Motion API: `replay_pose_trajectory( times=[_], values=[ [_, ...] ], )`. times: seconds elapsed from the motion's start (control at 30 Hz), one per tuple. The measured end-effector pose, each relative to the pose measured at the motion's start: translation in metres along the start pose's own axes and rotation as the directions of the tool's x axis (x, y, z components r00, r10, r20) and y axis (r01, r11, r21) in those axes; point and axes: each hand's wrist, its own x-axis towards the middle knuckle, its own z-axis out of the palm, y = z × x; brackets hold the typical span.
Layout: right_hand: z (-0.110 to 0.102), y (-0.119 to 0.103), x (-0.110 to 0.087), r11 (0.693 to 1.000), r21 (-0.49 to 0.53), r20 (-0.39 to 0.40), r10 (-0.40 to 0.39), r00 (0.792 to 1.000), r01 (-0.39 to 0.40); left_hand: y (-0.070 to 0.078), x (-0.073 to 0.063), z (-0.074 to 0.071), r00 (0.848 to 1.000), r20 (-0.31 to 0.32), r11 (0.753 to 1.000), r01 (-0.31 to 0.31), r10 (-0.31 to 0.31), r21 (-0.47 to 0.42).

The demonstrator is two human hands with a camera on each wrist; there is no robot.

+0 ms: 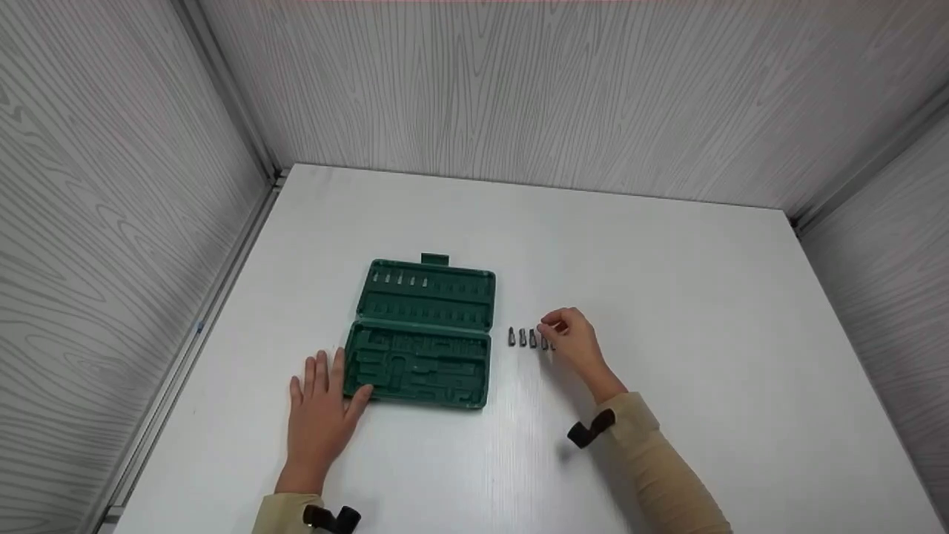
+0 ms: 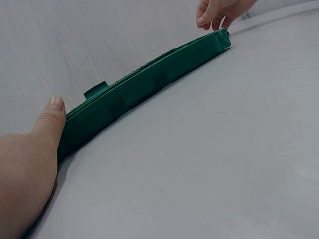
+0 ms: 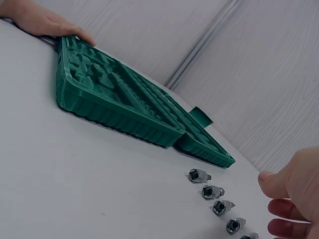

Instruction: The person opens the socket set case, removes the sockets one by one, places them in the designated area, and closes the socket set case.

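An open green plastic tool case [image 1: 422, 327] lies flat with moulded recesses showing. My left hand [image 1: 319, 423] rests on the table at the case's left front corner, fingers straight, the thumb against the front edge. To the right of the case, several small metal screwdriver bits [image 1: 523, 338] lie in a row. Over the right end of that row is my right hand [image 1: 578, 348], its fingers loosely curled. The right wrist view shows the thumb [image 3: 274, 183] apart from the bits [image 3: 213, 191], and no held object is visible.
Several more bits [image 1: 400, 279] sit in the upper left slots of the case's far half. A latch tab [image 1: 435, 259] sticks up from its back edge. Wood-grain panels [image 1: 474, 89] surround the white table [image 1: 630, 245] at the back and sides.
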Motion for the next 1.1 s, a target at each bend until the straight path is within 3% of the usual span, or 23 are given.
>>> replay_pose_trajectory(
  times=[0.5, 0.77, 1.1],
  values=[
    [0.038, -0.041, 0.01, 0.998, -0.007, 0.113, -0.069, 0.991, 0.07, 0.001, -0.001, -0.001, 1.0, -0.003, 1.0, -0.001, 0.001, -0.001],
    [0.065, -0.071, 0.011, 0.98, 0.005, 0.187, -0.194, 0.963, 0.197, 0.0, 0.0, -0.002, 1.0, -0.007, 1.0, -0.006, 0.006, 0.001],
    [0.1, -0.093, 0.024, 0.968, -0.019, 0.231, -0.239, 0.943, 0.25, 0.002, -0.001, -0.003, 1.0, -0.013, 1.0, 0.001, -0.001, 0.01]
  ],
)
